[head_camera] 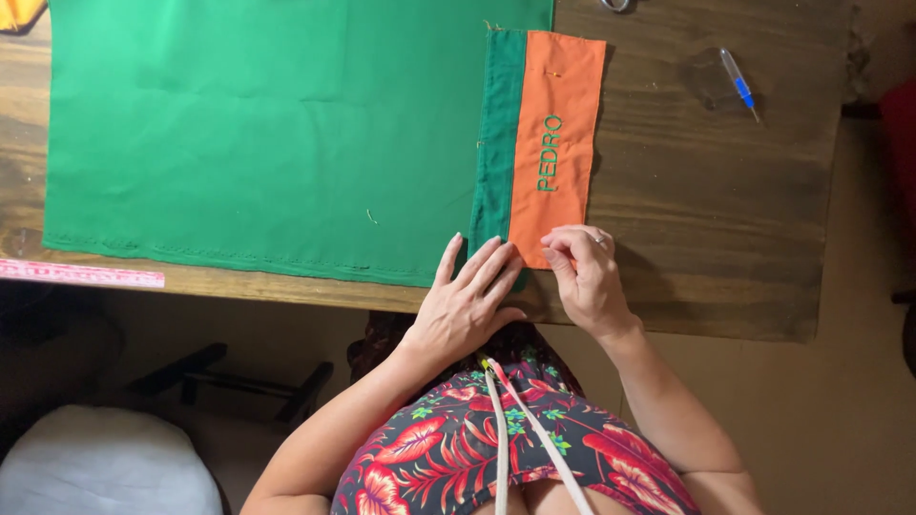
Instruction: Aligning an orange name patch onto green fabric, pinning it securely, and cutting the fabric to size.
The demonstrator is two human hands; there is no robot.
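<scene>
Pinching orange strip (558,143), left hand (468,300) flat.

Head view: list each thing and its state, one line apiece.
Green fabric: spread flat on wooden table.
Orange strip: lying on the fabric's right edge, pinned near the top.
Left hand: flat, pressing the fabric.
Right hand: pinching the strip's lower end.
Pen: lying loose.

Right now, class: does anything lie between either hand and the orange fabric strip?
Nothing visible does. The left hand lies flat on the green cloth at the near end of the orange strip, and the right hand pinches that end's corner directly.
</scene>
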